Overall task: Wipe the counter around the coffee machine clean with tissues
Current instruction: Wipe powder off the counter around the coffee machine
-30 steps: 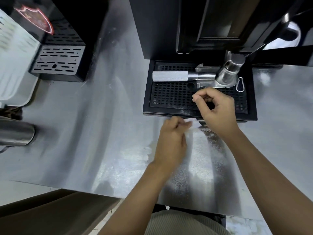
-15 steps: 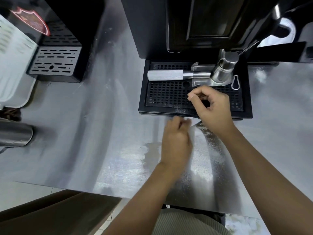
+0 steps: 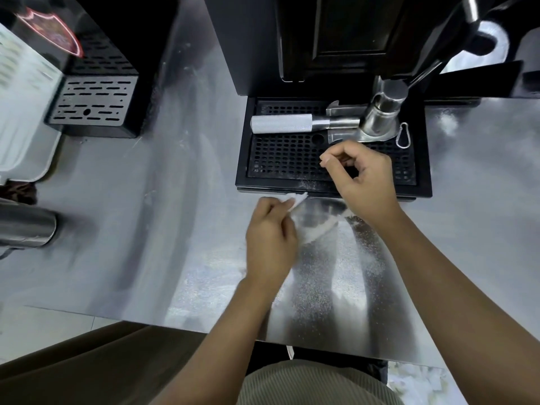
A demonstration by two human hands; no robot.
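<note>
Up close, a left hand [image 3: 270, 238] pinches a tissue [image 3: 296, 198] on the steel counter [image 3: 146, 200], at six o'clock from the drip tray [image 3: 333, 188]; the right hand [image 3: 362, 182], at two o'clock, has curled fingers that are possibly empty.

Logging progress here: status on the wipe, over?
Left hand pinches tissue by drip tray. Right hand curled over tray, hold unclear. Powder on counter; nothing blocking.

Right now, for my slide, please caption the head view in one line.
Left hand pinches a white tissue on the steel counter; right hand, curled, over the drip tray.
</note>
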